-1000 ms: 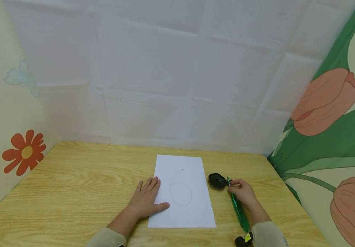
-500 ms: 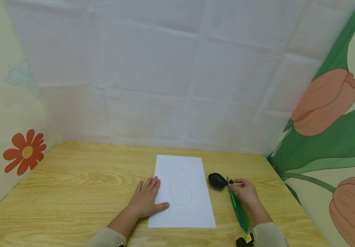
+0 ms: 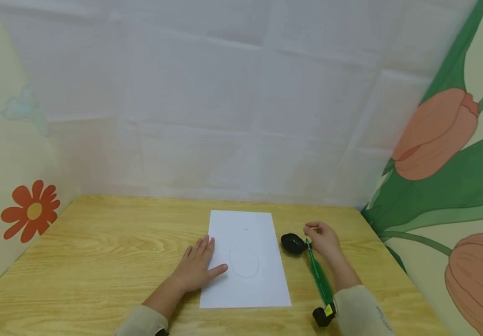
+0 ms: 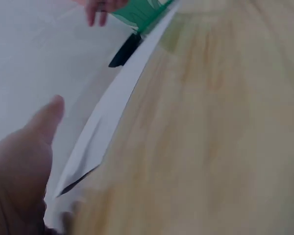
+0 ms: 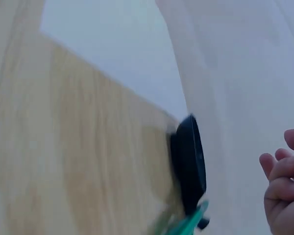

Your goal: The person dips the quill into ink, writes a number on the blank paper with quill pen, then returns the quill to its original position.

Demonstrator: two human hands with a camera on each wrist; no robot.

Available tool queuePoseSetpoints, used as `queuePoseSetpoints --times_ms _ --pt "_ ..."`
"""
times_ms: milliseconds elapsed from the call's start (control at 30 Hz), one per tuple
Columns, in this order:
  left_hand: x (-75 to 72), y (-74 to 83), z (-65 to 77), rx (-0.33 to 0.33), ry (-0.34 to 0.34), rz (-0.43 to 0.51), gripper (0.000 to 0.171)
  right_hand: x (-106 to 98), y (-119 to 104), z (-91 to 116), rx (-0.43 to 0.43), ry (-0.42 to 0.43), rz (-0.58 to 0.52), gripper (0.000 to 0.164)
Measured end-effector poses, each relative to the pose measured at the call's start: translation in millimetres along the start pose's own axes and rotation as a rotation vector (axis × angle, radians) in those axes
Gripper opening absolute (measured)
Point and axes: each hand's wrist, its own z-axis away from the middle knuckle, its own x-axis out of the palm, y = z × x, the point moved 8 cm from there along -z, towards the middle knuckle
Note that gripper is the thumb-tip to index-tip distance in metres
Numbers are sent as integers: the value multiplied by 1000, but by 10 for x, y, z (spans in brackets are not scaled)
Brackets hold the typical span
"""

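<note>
A sheet of white paper [image 3: 262,291] with a thin, faint looped line drawn on it lies on the table. My left hand [image 3: 194,267] rests flat over its left edge, fingers spread and thumb on the sheet. To the right of the paper lies a glossy black rounded object [image 3: 293,244] with a narrow end. Beside that end is the tip of a long green object [image 3: 319,277], slim at the top and broader lower down. My right hand [image 3: 324,240] is raised just beyond that tip, fingers loosely curled, with nothing visible in them.
The wood-grain table [image 3: 119,247] meets a white cloth backdrop [image 3: 199,102] at the back. Walls with painted flowers stand at both sides. A black wrist camera [image 3: 322,316] at the right sleeve overlaps the green object's lower end.
My right hand has let go at the narrow ends of the black and green objects and moved up and away. The left hand stays on the paper. The head view has shifted slightly.
</note>
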Motion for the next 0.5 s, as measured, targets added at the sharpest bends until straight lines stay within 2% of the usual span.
queuePoseSetpoints --times_ms 133,233,333,433,500 --pt "-189 -11 -167 -16 -14 -53 89 256 -307 -49 -147 13 178 34" --pt "-339 7 -315 -28 -7 -131 86 520 -559 -22 -315 21 376 37" --pt "-441 46 -447 -40 11 -194 81 797 -707 18 -441 3 584 47" --pt "-498 82 -552 -56 28 -250 79 1019 -739 40 -492 -45 756 59" --pt "-517 98 -590 -67 36 -264 80 1100 -732 50 -499 -72 825 65"
